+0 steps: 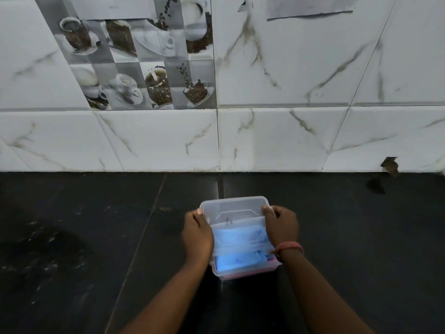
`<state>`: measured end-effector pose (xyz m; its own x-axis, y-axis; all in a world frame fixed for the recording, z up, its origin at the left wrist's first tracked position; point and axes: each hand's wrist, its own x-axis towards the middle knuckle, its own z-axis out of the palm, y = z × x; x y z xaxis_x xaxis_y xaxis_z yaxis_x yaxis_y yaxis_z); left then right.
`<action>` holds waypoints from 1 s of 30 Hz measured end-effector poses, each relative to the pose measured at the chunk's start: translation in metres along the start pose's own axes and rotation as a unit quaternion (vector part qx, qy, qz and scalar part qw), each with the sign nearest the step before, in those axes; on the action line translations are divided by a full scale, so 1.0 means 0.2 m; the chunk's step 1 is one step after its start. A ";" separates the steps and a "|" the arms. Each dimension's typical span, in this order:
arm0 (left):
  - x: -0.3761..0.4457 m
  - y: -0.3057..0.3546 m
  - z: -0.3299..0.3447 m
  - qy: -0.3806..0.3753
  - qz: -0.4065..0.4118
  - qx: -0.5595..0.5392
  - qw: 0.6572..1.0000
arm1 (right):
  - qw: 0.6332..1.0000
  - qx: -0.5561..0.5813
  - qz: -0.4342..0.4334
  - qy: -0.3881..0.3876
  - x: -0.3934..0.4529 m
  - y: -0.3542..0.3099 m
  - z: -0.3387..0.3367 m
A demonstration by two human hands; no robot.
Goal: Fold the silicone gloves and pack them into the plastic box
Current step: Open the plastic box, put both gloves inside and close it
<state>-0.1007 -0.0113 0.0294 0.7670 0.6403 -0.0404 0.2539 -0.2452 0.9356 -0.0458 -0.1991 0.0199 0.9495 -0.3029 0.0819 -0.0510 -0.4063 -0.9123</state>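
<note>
Both hands are clamped on the clear lid [234,209], one on each side. L hand [197,237] grips the lid's left edge w/ the thumb hooked over the far corner; R hand [281,229] pinches the right edge, thumb on top, an orange thread band [289,247] at the wrist. The lid sits tilted: far edge raised, near edge down toward the box, so it looks like it's being lowered to close, though not seated yet.

Under it is the plastic box [243,270], clear w/ a pink rim, resting on the dark stone counter [96,237] close to the person, well apart from the marble-look wall tiles [289,136]. The folded blue silicone gloves [238,260] are inside; most of the blue shows through the lid, plus a strip at the near end.

Risks, as I judge them:
- Gloves seem to fill the box to the rim. Springy silicone could push the lid back up or bulge out at a side and get nipped under the rim, so the lid won't seat.
- Lid coming down skewed: one corner catches, others stay proud.
- Box is light on a smooth counter; uneven pressing could make it slide or tip.
- Can't tell if there are latches, so can't say whether it'll lock.
</note>
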 end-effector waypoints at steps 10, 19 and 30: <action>-0.11 -0.20 0.11 -0.008 -0.029 0.059 0.998 | 0.975 -0.219 0.047 -0.012 -0.07 0.13 -0.03; -0.15 -0.29 0.15 0.019 0.022 0.118 0.993 | 0.991 -0.127 0.044 -0.008 -0.13 0.20 -0.01; -0.02 -0.22 0.22 -0.047 -0.048 0.110 0.992 | 0.993 -0.060 0.096 -0.021 -0.06 0.21 0.03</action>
<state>-0.0886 -0.0357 -0.0272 0.7820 0.6003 -0.1675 0.4424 -0.3452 0.8277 -0.0582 -0.2066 -0.0218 0.9306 -0.3499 -0.1076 -0.2660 -0.4444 -0.8554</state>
